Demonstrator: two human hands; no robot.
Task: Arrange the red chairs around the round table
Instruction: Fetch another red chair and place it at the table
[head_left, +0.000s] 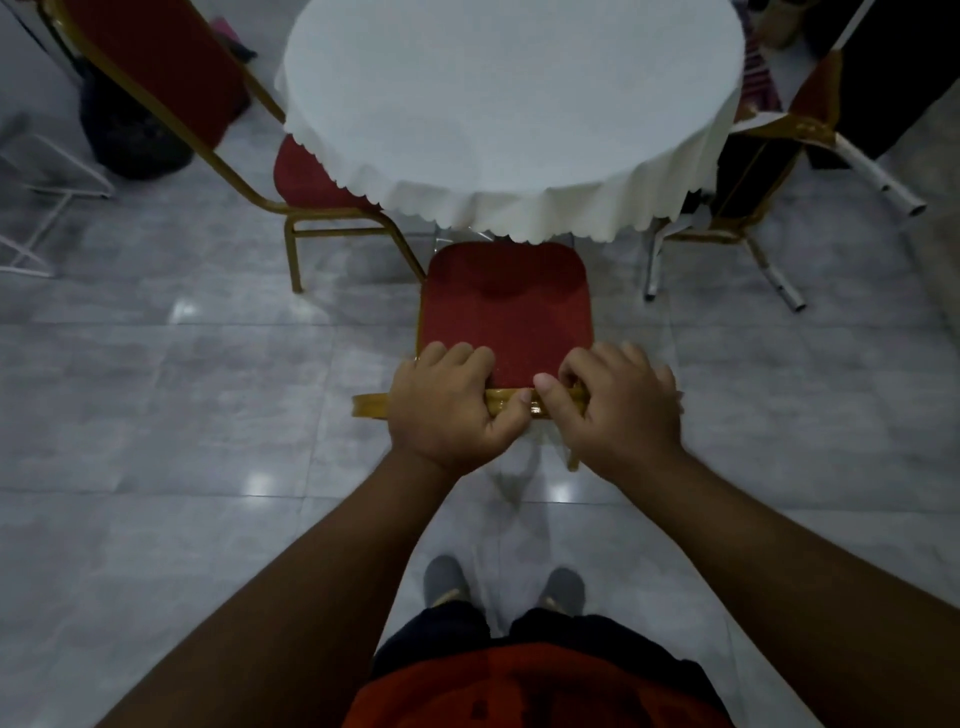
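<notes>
A red chair (506, 306) with a gold frame stands right in front of me, its seat front reaching just under the edge of the round table (511, 93), which is covered by a white scalloped cloth. My left hand (449, 408) and my right hand (618, 408) both grip the gold top rail of this chair's backrest, side by side. A second red chair (306, 174) stands at the table's left with its seat partly under the cloth. A third chair (758, 171) is at the right, mostly hidden.
Grey glossy floor tiles (156, 415) surround me. A black bag (130, 140) lies at the far left behind the second chair. A white wire rack (36, 218) sits at the left edge. Dark furniture (893, 67) stands at the far right. My feet (501, 584) are behind the chair.
</notes>
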